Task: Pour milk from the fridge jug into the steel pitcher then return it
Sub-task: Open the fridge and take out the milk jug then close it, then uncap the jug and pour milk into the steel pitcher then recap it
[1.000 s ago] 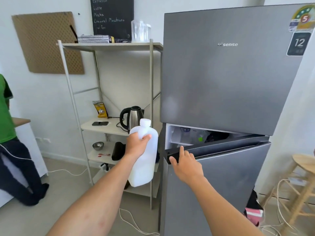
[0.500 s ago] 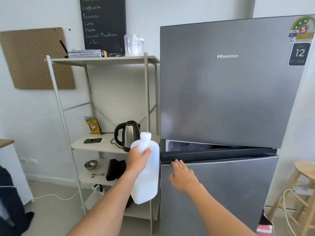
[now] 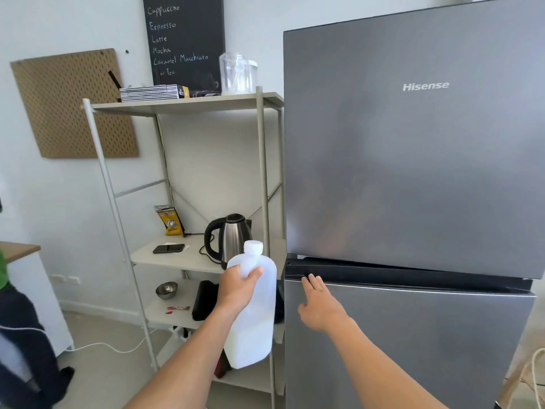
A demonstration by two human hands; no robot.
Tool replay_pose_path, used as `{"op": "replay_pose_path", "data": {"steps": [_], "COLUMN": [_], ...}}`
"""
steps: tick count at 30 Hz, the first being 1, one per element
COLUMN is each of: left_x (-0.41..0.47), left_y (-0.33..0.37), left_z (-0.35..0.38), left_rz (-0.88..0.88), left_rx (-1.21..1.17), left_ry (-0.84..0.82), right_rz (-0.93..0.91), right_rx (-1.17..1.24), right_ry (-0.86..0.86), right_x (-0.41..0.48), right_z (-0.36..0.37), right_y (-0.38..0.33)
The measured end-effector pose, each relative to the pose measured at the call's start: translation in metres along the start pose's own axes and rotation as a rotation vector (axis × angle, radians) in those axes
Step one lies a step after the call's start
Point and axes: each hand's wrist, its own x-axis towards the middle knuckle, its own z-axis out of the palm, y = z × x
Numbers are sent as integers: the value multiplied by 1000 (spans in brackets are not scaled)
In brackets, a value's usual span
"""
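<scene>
Near six o'clock, the left hand (image 3: pixel 239 287) is gripping the milk jug (image 3: pixel 255 326) near its neck, freeing the right hand (image 3: pixel 320 305), fingers straight, for pressing the fridge door (image 3: pixel 413 343) at three o'clock.

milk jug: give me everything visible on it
The jug is a tall bottle of translucent white plastic with a white screw cap on. Its lower part looks more opaque, probably milk. It is held in the air, roughly upright, in front of the shelf unit and just left of the fridge. Only the left hand touches it, gripping its shoulder below the neck.
</scene>
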Motion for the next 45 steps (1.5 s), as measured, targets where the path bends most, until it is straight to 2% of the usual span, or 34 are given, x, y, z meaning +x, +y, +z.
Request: {"op": "replay_pose_path", "data": {"steps": [13, 20, 25, 29, 38, 45], "left_x": [43, 35, 22, 6, -64, -146], "left_y": [1, -10, -28, -47, -95, -108], "left_z": [8, 2, -16, -37, -115, -192], "left_rz": [-30, -90, -143, -212, -347, -419], "left_rx": [63, 105, 133, 117, 130, 59], "left_ry": [43, 102, 161, 218, 412, 636], "right_rz": [25, -119, -210, -195, -249, -381], "right_rx": [3, 207, 612, 799, 932, 908], "right_ry": [87, 321, 2, -106, -298, -473], "right_x": [57, 46, 34, 32, -19, -77], "right_z": [5, 58, 114, 145, 206, 228], "right_y": [5, 5, -32, -60, -135, -202]}}
